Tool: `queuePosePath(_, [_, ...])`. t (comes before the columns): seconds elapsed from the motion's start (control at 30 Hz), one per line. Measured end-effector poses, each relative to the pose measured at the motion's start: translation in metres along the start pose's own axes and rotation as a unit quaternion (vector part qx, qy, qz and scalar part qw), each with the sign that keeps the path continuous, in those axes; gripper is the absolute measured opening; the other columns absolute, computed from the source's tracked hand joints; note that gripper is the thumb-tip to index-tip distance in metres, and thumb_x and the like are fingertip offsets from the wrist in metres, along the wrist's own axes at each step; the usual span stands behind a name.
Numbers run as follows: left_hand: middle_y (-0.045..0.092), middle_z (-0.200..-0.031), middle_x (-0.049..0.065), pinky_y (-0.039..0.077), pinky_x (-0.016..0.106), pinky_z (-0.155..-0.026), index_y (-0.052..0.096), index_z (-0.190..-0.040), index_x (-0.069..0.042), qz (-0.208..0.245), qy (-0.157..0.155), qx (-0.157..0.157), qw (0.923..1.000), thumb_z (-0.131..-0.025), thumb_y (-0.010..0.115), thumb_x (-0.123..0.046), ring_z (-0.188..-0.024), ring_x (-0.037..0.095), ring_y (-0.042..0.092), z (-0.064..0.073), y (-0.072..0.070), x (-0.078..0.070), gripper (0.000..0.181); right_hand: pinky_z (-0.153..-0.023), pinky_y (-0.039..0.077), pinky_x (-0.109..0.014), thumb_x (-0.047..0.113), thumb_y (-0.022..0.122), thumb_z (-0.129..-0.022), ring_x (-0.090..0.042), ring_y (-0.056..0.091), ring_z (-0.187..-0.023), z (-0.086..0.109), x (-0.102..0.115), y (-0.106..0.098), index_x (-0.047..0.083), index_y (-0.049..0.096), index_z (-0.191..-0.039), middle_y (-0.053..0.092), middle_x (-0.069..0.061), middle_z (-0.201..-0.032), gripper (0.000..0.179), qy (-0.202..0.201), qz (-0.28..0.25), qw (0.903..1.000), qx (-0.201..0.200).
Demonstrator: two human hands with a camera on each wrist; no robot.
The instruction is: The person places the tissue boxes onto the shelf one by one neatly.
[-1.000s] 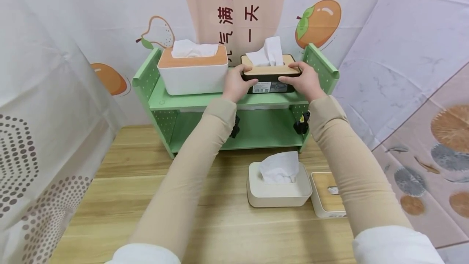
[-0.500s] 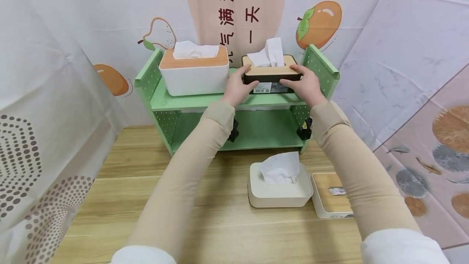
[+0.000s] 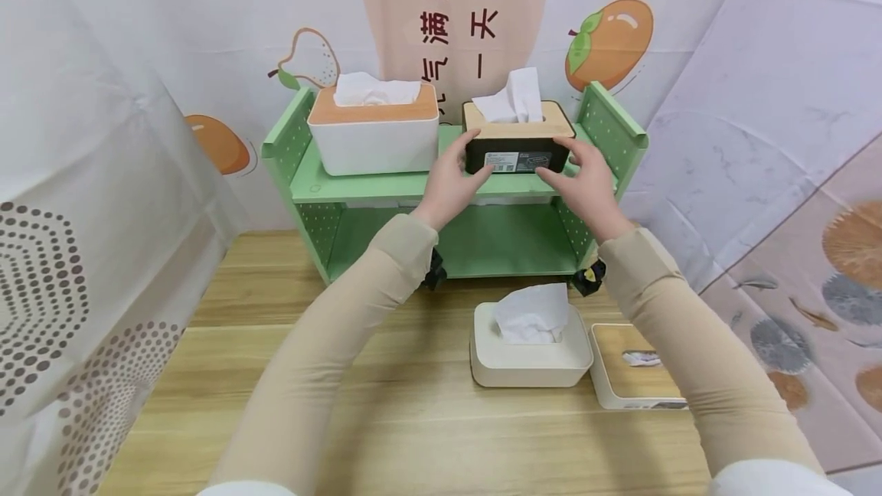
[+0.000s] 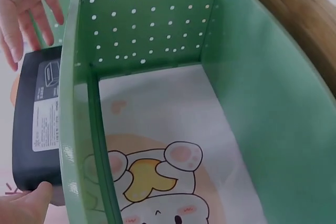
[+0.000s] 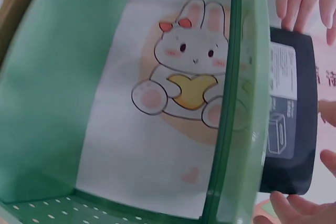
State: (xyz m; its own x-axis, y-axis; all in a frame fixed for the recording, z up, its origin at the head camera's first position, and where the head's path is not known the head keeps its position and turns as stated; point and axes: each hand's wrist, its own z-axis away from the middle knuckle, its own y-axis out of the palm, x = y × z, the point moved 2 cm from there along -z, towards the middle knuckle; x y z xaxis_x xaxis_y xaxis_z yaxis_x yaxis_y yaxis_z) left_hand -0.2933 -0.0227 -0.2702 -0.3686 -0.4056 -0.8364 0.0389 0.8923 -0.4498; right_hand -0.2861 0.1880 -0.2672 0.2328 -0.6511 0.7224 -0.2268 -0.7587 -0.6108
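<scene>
1. Right now, a black tissue box (image 3: 518, 147) stands upright between the two hands, on the top board of a green shelf (image 3: 386, 187); a white tissue (image 3: 520, 98) pokes up from its wooden lid (image 3: 513, 131).
2. The left hand (image 3: 451, 182) is at the box's left end, fingers loosely extended and not wrapped around it.
3. The right hand (image 3: 586, 182) is at the other end, thumb and fingers spread apart, gripping nothing; whether its fingertips touch the box, I cannot tell.
4. Between the hands, a printed label (image 3: 518, 162) shows on the box's front.
5. Just beyond the left hand, on its left, a larger white tissue box (image 3: 379, 145) shares the top board.
6. Below the hands, between the forearms, a cream tissue box (image 3: 530, 375) sits on the worktop (image 3: 427, 419).
7. Under the right forearm, partly hidden, lies a low box (image 3: 623, 373) with a wooden top.
</scene>
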Motion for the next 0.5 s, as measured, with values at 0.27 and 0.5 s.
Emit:
queuePosePath(0.27, [0.040,-0.148,0.005,0.037,0.028,-0.108,0.042,-0.142,-0.015,0.031,0.006,0.024,0.9992,-0.093,0.061,-0.017,-0.134,0.021,0.042,0.028,0.007,0.011,0.052,-0.101,0.039,-0.049,0.009,0.062,-0.088,-0.037,0.048,-0.121,0.035,-0.016,0.010,0.001,0.053,-0.132,0.046,-0.021,-0.135,0.046,-0.024,-0.072,0.9959,-0.050])
queuePosePath(0.5, [0.045,-0.143,0.008,0.039,0.028,-0.106,0.046,-0.138,-0.008,0.066,0.026,0.036,0.9968,-0.093,0.060,-0.011,-0.128,0.022,0.048,0.058,0.021,0.024,0.047,-0.103,0.040,-0.049,0.009,0.062,-0.089,-0.037,0.051,-0.118,0.064,-0.033,0.020,-0.001,0.053,-0.129,0.049,-0.021,-0.132,0.042,-0.025,-0.086,0.9959,-0.010])
